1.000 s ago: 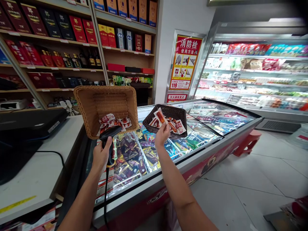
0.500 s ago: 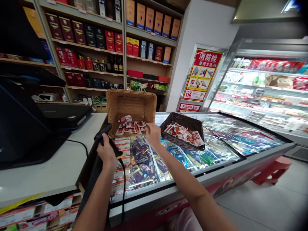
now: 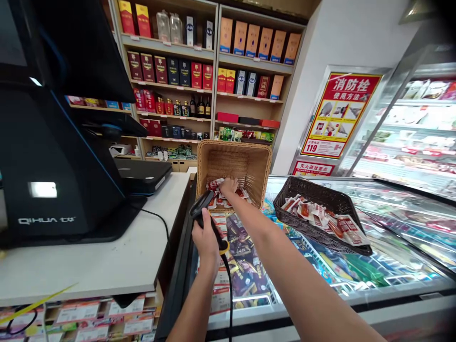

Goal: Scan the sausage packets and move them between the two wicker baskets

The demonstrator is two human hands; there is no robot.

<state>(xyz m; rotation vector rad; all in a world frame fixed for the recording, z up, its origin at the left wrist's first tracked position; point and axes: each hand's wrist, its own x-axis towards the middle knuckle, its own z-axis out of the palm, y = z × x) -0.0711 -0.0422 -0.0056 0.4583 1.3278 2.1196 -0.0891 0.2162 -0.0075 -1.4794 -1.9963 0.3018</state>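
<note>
My left hand [image 3: 205,240] grips a black barcode scanner [image 3: 201,209] with a yellow ring and a black cable, held over the glass lid of a chest freezer [image 3: 320,266]. My right hand [image 3: 229,185] reaches into a tan wicker basket [image 3: 261,164] tipped toward me on the freezer, its fingers down among several red-and-white snack packets [image 3: 213,184]; whether it grips one cannot be told. To the right a dark wicker basket [image 3: 309,187] holds several more packets of the same kind [image 3: 320,216].
A black checkout terminal [image 3: 53,142] stands on the white counter [image 3: 107,261] at left. Wooden shelves of boxed bottles [image 3: 199,71] fill the back wall. A red fire-hydrant poster [image 3: 337,114] and an open chiller [image 3: 416,128] are at right.
My right hand left the dark basket, where it held a packet up, and moved left into the tan basket. My view swung left, bringing the terminal into sight.
</note>
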